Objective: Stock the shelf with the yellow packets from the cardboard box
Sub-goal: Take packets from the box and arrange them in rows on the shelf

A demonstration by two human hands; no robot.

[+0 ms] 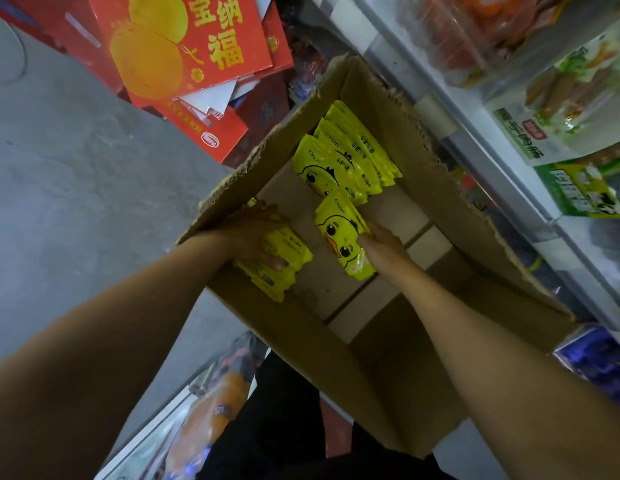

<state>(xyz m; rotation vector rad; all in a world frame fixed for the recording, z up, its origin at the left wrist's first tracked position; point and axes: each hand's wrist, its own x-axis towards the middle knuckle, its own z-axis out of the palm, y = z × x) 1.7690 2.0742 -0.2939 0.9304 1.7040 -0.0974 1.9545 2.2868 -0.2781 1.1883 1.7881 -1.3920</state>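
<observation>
- Inside the cardboard box (pixel 405 341), left hand (pixel 253 237) fingers curl over a yellow packets bundle (pixel 281 261).
- Right hand (pixel 381 244) pinches a duck-faced packet (pixel 339 233) — light, soft, likely slippery; hold its edge.

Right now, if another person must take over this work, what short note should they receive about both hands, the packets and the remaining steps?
Left hand: inside the cardboard box, gripping a small stack of yellow packets by the box's left wall.
Right hand: inside the box, holding an upright bunch of duck-face packets.
A further row of packets stands at the far end of the box.
The shelf is to the right, holding other goods.
Done: both hands have packets.
Left: lift them out, place them on the shelf, then fetch the far row.
</observation>
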